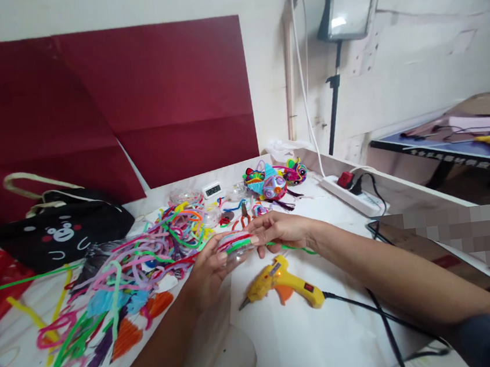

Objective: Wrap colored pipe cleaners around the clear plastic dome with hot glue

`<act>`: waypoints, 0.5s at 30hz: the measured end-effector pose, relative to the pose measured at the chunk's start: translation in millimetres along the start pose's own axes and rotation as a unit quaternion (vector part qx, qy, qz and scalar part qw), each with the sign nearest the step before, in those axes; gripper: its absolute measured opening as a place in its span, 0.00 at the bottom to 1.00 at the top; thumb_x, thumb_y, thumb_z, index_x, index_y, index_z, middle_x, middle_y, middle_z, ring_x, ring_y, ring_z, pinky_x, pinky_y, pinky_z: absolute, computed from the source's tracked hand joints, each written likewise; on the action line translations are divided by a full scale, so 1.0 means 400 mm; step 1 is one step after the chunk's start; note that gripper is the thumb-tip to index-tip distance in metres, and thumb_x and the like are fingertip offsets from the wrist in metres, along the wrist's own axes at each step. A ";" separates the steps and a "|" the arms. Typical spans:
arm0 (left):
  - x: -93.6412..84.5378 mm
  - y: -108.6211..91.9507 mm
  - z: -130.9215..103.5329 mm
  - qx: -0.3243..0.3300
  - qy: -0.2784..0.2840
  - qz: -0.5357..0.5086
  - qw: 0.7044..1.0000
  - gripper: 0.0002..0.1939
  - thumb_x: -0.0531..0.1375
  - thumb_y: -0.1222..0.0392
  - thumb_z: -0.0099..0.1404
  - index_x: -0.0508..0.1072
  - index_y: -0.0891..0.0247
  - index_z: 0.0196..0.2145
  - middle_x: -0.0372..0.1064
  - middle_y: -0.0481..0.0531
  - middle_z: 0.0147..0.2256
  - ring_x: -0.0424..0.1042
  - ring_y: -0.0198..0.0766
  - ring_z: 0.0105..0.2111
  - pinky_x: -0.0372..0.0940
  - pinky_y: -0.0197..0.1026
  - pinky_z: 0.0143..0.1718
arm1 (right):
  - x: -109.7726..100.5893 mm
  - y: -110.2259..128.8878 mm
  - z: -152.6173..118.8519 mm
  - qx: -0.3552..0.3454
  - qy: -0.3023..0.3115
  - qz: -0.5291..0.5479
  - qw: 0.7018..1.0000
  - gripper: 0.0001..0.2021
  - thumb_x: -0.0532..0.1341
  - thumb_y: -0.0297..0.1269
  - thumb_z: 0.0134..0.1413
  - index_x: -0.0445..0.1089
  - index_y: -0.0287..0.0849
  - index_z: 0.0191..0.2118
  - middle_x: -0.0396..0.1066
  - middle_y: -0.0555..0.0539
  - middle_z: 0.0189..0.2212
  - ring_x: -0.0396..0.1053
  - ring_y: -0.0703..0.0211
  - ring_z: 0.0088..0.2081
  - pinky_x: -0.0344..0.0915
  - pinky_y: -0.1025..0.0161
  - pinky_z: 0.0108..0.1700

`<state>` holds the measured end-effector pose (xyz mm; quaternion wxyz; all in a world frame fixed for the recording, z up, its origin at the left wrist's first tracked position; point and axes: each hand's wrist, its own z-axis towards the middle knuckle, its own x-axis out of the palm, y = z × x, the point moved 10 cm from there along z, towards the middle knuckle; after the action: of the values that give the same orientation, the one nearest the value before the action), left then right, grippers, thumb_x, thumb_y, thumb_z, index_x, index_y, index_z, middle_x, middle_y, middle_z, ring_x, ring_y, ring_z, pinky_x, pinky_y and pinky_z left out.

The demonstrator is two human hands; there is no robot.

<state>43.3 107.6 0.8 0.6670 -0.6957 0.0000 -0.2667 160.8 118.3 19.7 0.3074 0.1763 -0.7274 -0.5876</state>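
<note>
I see the left hand (212, 261) and right hand (278, 229) pinching a clear plastic piece (239, 258) with coloured strips (235, 244), held just beyond the yellow glue gun (264, 282), pipe cleaners (148, 258) heaped left of the gun, power strip (354, 196) beyond it rightward.

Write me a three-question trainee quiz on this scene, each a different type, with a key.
1. Multiple choice: What do the left hand and right hand hold between them?
A) pliers
B) a clear piece with coloured strips
C) a power strip

2. True or false: The yellow glue gun lies on the white table, held by neither hand.

3. Fill in: The black bag with a cartoon face is on the picture's ____ side.

Key: 1 B; 2 true; 3 left.
</note>
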 end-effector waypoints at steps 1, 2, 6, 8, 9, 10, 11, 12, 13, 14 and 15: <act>-0.009 -0.001 0.001 0.000 -0.014 0.001 1.000 0.21 0.65 0.60 0.54 0.71 0.60 0.47 0.76 0.53 0.46 0.74 0.52 0.49 0.67 0.52 0.53 | -0.003 0.003 0.000 -0.004 -0.011 0.000 1.000 0.17 0.73 0.33 0.36 0.73 0.35 0.35 0.74 0.49 0.24 0.71 0.66 0.21 0.49 0.75 0.15; -0.019 -0.004 0.001 0.002 -0.031 0.006 0.999 0.21 0.66 0.61 0.54 0.71 0.60 0.46 0.76 0.53 0.46 0.74 0.51 0.49 0.67 0.52 0.52 | -0.007 0.005 0.001 -0.010 -0.023 0.000 1.000 0.17 0.74 0.33 0.36 0.73 0.36 0.35 0.73 0.50 0.24 0.71 0.66 0.21 0.49 0.75 0.15; -0.049 -0.014 0.003 0.015 -0.082 0.031 0.996 0.21 0.67 0.63 0.54 0.69 0.61 0.46 0.76 0.55 0.45 0.74 0.47 0.47 0.67 0.52 0.52 | -0.032 0.011 0.006 -0.035 -0.072 -0.011 0.997 0.21 0.75 0.32 0.33 0.72 0.38 0.38 0.74 0.50 0.27 0.71 0.67 0.21 0.50 0.75 0.15; -0.052 -0.017 0.003 0.020 -0.093 0.030 0.995 0.21 0.67 0.63 0.53 0.68 0.62 0.45 0.76 0.55 0.45 0.75 0.45 0.46 0.65 0.51 0.55 | -0.042 0.014 0.008 -0.049 -0.092 -0.025 0.994 0.23 0.75 0.32 0.33 0.72 0.38 0.40 0.75 0.49 0.30 0.71 0.67 0.21 0.51 0.75 0.16; -0.051 -0.018 0.002 0.022 -0.097 0.027 0.995 0.21 0.67 0.63 0.53 0.68 0.62 0.45 0.76 0.55 0.44 0.75 0.45 0.45 0.64 0.50 0.55 | -0.046 0.015 0.008 -0.055 -0.102 -0.032 0.993 0.23 0.75 0.32 0.33 0.72 0.38 0.40 0.75 0.49 0.32 0.71 0.67 0.22 0.52 0.74 0.16; -0.049 -0.017 0.000 0.023 -0.100 0.024 0.994 0.21 0.67 0.63 0.53 0.68 0.62 0.44 0.77 0.55 0.43 0.76 0.45 0.45 0.64 0.50 0.55 | -0.049 0.017 0.008 -0.059 -0.111 -0.040 0.991 0.24 0.75 0.32 0.33 0.71 0.38 0.41 0.74 0.48 0.34 0.71 0.67 0.22 0.52 0.74 0.16; -0.045 -0.016 -0.002 0.022 -0.102 0.021 0.994 0.21 0.67 0.63 0.52 0.68 0.62 0.44 0.77 0.55 0.42 0.76 0.45 0.44 0.64 0.50 0.55 | -0.049 0.018 0.006 -0.061 -0.119 -0.048 0.990 0.24 0.75 0.33 0.33 0.71 0.38 0.41 0.74 0.48 0.35 0.71 0.67 0.22 0.52 0.74 0.16; -0.040 -0.015 -0.005 0.022 -0.104 0.019 0.994 0.21 0.66 0.62 0.52 0.68 0.62 0.44 0.77 0.54 0.41 0.77 0.45 0.43 0.64 0.49 0.54 | -0.048 0.021 0.005 -0.063 -0.125 -0.055 0.989 0.24 0.75 0.33 0.33 0.71 0.38 0.41 0.74 0.47 0.36 0.71 0.68 0.22 0.52 0.74 0.16; -0.034 -0.014 -0.007 0.023 -0.106 0.019 0.994 0.21 0.66 0.62 0.52 0.68 0.62 0.43 0.77 0.54 0.41 0.77 0.45 0.42 0.65 0.49 0.54 | -0.046 0.023 0.003 -0.066 -0.130 -0.063 0.987 0.24 0.74 0.33 0.33 0.70 0.38 0.41 0.73 0.46 0.37 0.71 0.68 0.22 0.52 0.73 0.16; -0.028 -0.015 -0.010 0.027 -0.109 0.022 0.993 0.21 0.67 0.61 0.51 0.67 0.62 0.43 0.77 0.54 0.41 0.77 0.44 0.41 0.65 0.48 0.53 | -0.041 0.026 0.001 -0.069 -0.132 -0.070 0.986 0.24 0.74 0.33 0.34 0.70 0.38 0.41 0.73 0.46 0.38 0.70 0.68 0.21 0.52 0.73 0.16; -0.022 -0.016 -0.013 0.032 -0.114 0.027 0.993 0.22 0.67 0.59 0.51 0.67 0.61 0.43 0.77 0.54 0.42 0.77 0.45 0.42 0.65 0.48 0.52 | -0.035 0.028 -0.001 -0.071 -0.133 -0.076 0.986 0.24 0.74 0.34 0.34 0.70 0.38 0.41 0.73 0.46 0.39 0.70 0.69 0.21 0.52 0.73 0.16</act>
<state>31.5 106.6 3.1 0.6914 -0.6998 -0.0654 -0.1676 172.9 129.6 27.2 0.1743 0.1295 -0.7027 -0.6776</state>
